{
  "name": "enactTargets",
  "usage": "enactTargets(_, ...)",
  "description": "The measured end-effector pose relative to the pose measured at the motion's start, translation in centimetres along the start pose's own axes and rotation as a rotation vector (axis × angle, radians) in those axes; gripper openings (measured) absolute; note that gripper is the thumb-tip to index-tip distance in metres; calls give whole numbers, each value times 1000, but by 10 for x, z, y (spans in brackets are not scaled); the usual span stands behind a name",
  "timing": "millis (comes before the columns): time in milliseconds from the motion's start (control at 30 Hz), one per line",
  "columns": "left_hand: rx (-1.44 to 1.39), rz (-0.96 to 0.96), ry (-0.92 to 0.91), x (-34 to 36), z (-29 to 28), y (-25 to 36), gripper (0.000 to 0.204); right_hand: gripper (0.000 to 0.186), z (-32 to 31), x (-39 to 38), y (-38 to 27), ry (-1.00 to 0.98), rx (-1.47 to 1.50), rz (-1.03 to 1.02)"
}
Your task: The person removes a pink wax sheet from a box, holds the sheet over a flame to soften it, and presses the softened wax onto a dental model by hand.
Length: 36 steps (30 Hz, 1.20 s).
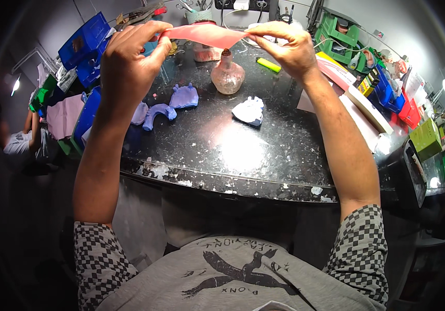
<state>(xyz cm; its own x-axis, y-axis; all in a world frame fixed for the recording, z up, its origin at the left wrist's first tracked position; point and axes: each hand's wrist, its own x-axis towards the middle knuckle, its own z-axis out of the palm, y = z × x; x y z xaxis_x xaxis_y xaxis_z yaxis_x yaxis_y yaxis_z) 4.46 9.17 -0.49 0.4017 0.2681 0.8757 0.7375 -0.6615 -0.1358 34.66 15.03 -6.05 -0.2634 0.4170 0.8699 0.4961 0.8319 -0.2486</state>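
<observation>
Left grip (pixel 131 57) and right grip (pixel 288 47) pinching pink sheet (pixel 207 35) over lamp (pixel 227 79), apparently warming it; next move likely needs even support

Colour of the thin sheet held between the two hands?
The sheet is pinkish red; it shows best in the head view, the only one here.

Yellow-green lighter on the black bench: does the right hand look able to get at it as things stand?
Probably yes: the lighter lies near the right hand, with nothing visible covering it. However, that hand is pinching the pink sheet, so it would likely have to let go first.
</observation>
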Motion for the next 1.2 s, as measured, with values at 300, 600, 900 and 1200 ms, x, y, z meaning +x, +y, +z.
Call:
enactTargets(300,-32,-43,43,-8,4,10,17,16,-19,12,0,63,-58,-150)
enactTargets(600,-86,-162,-23,-25,27,11,20,15,-23,11,0,80,-147,-160)
enactTargets(900,-149,-215,-59,-30,45,18,18,15,-30,11,9,68,-168,-132)
enactTargets(1200,-208,-324,-98,-18,68,20,17,16,-26,0,23,62,-200,69)
